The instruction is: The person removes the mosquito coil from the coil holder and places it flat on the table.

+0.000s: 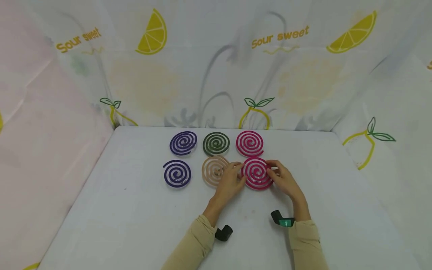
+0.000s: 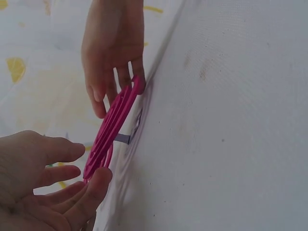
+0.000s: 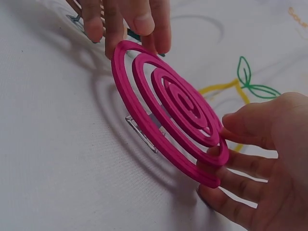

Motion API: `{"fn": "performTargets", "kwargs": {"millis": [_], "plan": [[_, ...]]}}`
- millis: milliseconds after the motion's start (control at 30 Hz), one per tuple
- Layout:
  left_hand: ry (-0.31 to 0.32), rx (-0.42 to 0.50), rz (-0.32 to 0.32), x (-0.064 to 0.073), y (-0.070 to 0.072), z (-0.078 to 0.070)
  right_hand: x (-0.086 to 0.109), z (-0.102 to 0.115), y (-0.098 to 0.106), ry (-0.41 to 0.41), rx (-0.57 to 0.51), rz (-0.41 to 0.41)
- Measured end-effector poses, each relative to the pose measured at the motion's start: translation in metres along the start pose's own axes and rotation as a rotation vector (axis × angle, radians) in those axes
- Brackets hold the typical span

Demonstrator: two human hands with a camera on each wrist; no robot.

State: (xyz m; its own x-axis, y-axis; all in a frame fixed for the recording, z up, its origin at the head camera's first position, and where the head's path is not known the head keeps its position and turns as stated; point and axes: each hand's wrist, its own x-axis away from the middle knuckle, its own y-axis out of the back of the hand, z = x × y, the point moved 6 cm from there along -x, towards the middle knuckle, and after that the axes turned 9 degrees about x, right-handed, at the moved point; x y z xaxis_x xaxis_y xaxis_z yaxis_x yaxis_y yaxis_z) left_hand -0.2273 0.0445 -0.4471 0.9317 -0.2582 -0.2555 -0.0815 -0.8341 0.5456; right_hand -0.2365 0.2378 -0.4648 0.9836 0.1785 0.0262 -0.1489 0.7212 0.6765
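Note:
A pink mosquito coil [image 1: 256, 173] sits on a small metal stand [image 3: 144, 134] at the right of the front row. My right hand [image 1: 284, 180] pinches its right rim, thumb above and fingers below in the right wrist view. At the opposite rim is my left hand [image 1: 230, 183], thumb [image 2: 100, 179] at the edge and the other fingers loosely extended. Partly behind the left hand lies a tan coil [image 1: 210, 170]; a dark purple coil [image 1: 177, 174] is farther left. Behind them stand another purple coil [image 1: 183, 143], a green coil [image 1: 216, 143] and a second pink coil [image 1: 249, 143].
The white tabletop [image 1: 111, 217] ends at a lemon-printed cloth backdrop [image 1: 202, 67], with cloth walls on both sides. Black wrist mounts [image 1: 224, 233] stick out near both sleeves.

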Motion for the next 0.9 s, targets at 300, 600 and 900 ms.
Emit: {"fn": "performTargets", "kwargs": {"millis": [300,600,900], "plan": [[0.039,0.068,0.013,0.003,-0.005,0.002,0.004,0.0,-0.001,-0.003,0.004,-0.008],[0.064,0.11,0.026,0.0,-0.002,0.002,0.005,0.016,0.006,-0.006,-0.008,-0.015],[0.065,0.147,0.025,0.0,-0.001,0.003,0.011,0.034,0.012,-0.012,-0.009,-0.021]]}}
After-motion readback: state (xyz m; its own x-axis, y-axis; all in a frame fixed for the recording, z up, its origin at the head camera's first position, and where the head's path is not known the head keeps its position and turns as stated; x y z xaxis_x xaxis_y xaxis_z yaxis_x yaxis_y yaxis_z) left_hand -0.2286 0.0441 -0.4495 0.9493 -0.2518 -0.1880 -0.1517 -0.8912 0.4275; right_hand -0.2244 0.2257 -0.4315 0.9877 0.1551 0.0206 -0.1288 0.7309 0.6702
